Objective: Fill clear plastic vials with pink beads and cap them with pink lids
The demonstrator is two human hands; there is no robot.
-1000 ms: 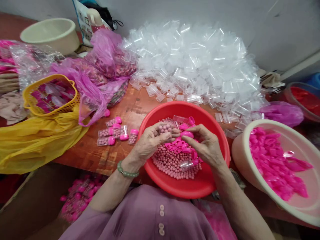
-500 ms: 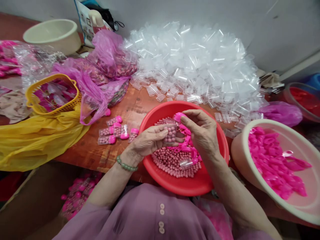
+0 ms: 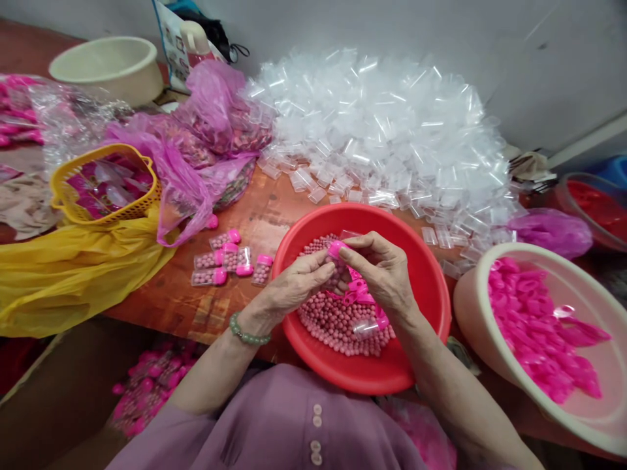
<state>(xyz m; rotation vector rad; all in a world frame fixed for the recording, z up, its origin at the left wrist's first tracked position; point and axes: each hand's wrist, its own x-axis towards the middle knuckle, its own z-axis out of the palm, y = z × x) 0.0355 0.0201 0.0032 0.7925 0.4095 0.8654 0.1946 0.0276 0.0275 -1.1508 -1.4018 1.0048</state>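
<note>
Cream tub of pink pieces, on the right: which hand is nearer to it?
The right hand, over the red basin, left of the tub. The left hand is farther off, over the basin's left side.

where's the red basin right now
In the head view, the red basin is just right of centre, under the left hand and right hand, with the cream tub close on its right.

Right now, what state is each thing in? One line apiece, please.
Left hand: closed around a container.
Right hand: pinching a pink cap.
Container: bead-filled, cap at its mouth; whether fully seated, can't tell.
Red basin: open, holding loose beads.
White tub: open, partly filled with pink pieces.
Yellow basket: open, in use.
Capped containers: bead-filled, lying down.
Clear containers: heaped, uncapped.
</note>
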